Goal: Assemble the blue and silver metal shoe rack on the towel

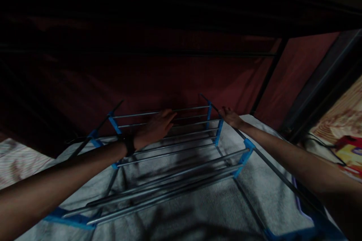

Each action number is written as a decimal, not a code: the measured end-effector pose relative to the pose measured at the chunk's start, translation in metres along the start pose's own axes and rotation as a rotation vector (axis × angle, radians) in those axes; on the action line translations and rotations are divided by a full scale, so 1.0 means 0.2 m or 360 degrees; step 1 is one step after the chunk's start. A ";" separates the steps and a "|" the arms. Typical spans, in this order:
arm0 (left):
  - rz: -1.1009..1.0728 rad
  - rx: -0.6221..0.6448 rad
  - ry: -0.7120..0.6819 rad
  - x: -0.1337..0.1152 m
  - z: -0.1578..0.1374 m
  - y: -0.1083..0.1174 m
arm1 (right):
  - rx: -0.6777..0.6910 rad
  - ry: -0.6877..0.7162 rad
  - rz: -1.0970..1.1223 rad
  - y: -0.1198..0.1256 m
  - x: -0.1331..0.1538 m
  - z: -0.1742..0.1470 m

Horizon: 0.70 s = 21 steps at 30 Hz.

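Observation:
A rack of grey metal rods with blue plastic connectors (249,147) lies on a grey cloth (209,203); it looks like a shoe rack. Over its crosswise rods hovers my left hand (157,125), fingers stretched to the right and slightly bent, holding nothing that shows. A black band (130,145) circles the left wrist. My right hand (230,116) is closed round the long side pole on the right, between two blue connectors. Part of the far rods is hidden behind the left hand.
Behind the rack stands a dark red panel (183,79), crossed by a thin dark bar (220,54). Dark frame posts (267,77) rise at the right. A red and yellow packet (350,154) lies at the far right beside a dark cable.

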<state>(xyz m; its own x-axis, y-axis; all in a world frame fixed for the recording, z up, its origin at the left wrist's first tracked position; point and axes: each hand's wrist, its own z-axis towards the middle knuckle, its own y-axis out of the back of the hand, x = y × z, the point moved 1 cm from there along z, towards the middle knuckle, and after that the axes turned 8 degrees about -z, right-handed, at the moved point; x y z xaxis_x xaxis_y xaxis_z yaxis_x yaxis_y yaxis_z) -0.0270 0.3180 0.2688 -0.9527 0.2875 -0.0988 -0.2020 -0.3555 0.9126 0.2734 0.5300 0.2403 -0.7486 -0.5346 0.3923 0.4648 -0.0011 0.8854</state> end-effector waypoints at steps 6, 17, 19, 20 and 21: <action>0.0136 0.0204 0.0146 -0.08 -0.32 0.23 | -0.0165 0.0352 -0.0445 0.26 0.17 -0.18; 0.0050 0.0189 0.0359 -0.23 -0.85 0.57 | -0.0120 0.0352 -0.0116 0.62 0.20 -0.70; 0.0010 0.0215 0.0392 -0.28 -0.96 0.61 | -0.0008 0.0521 -0.0028 0.59 0.21 -0.93; -0.0025 0.0229 0.0402 -0.30 -1.00 0.62 | 0.0037 0.0577 0.0027 0.57 0.23 -1.06; -0.0068 0.0242 0.0409 -0.34 -1.05 0.63 | 0.0088 0.0615 0.0069 0.54 0.25 -1.19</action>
<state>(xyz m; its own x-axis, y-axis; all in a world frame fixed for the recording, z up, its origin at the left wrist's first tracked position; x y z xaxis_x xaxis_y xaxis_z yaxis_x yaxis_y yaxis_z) -0.0361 0.0668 0.3070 -0.9743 0.0581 -0.2176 -0.2250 -0.2050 0.9526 0.3988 0.3020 0.2972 -0.4910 -0.8118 0.3160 0.4579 0.0681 0.8864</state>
